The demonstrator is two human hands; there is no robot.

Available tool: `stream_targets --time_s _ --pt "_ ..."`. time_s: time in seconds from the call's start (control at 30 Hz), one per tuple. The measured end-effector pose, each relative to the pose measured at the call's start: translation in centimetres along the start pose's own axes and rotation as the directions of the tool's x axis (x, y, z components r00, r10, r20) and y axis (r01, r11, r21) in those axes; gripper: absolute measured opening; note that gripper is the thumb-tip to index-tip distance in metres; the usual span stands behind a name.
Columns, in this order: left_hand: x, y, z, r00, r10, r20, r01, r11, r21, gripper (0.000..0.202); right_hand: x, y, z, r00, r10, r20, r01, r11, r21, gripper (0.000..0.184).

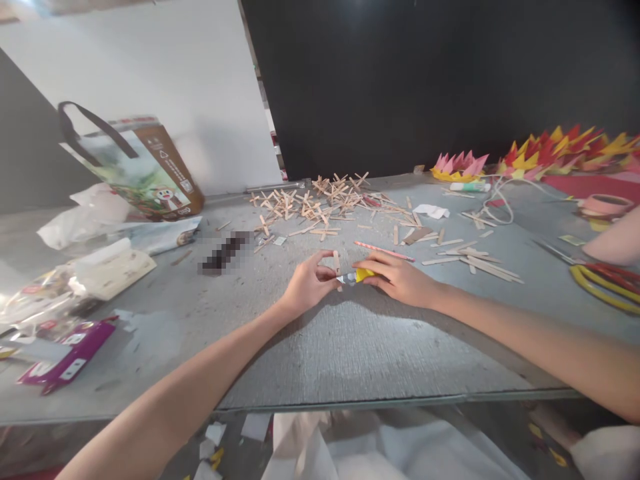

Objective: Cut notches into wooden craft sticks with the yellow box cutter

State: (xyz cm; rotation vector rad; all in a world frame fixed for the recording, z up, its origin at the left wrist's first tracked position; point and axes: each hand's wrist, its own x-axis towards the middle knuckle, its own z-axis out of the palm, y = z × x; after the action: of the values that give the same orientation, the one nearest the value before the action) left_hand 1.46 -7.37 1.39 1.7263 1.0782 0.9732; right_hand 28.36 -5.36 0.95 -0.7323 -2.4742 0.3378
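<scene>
Upright between the fingers of my left hand (311, 283) is a wooden craft stick (337, 261), its lower end showing beneath the fingertips. My right hand (400, 279) is closed on a small yellow glue tube (364, 274) with a silvery tip. That tip points left and meets the stick, though whether it touches cannot be made out. Just beyond my right hand lies a red-and-white striped pencil (384, 251). Farther back spreads a heap of crossed craft sticks (323, 203). Loose craft sticks (487, 267) lie to the right.
A carrier bag (150, 167) stands at the left back, with plastic packages (75, 280) before it. Scissors (600, 277), a tape roll (605, 205) and folded paper flowers (555, 153) are at right, near another person's arm (617, 240). The table's front edge (380, 401) runs below my hands.
</scene>
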Motion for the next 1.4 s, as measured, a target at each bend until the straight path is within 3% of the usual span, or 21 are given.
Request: stream_targets --time_s 0.2,0.37,0.63,0.8,1.03,1.4 --pt "-0.02 0.12 0.02 1.000 -0.019 0.019 0.019 0.999 -0.037 0.045 0.10 0.14 0.15 0.998 -0.007 -0.064 0.006 1.000 -0.011 0.042" --pt "-0.15 0.12 0.17 1.000 0.010 0.019 -0.009 0.998 -0.059 0.065 0.16 0.08 0.19 0.997 0.001 -0.076 -0.002 1.000 -0.009 0.043" --pt "-0.21 0.18 0.23 0.999 0.025 0.025 -0.025 1.000 -0.012 0.068 0.15 0.04 0.10 0.997 0.009 -0.082 -0.009 1.000 0.007 0.044" --pt "-0.50 0.69 0.29 0.998 0.060 0.028 -0.060 0.998 0.009 0.080 0.21 -0.01 0.07 0.997 0.012 -0.077 -0.012 1.000 0.008 0.043" --pt "-0.69 0.74 0.43 0.995 0.091 0.046 -0.090 0.996 -0.014 0.060 0.14 -0.02 0.16 0.998 -0.020 -0.060 0.021 0.999 0.025 0.044" --pt "-0.61 0.79 0.61 0.997 0.080 0.023 -0.077 0.993 -0.086 0.055 0.23 0.42 0.61 0.994 -0.070 -0.088 0.072 0.997 0.021 0.046"
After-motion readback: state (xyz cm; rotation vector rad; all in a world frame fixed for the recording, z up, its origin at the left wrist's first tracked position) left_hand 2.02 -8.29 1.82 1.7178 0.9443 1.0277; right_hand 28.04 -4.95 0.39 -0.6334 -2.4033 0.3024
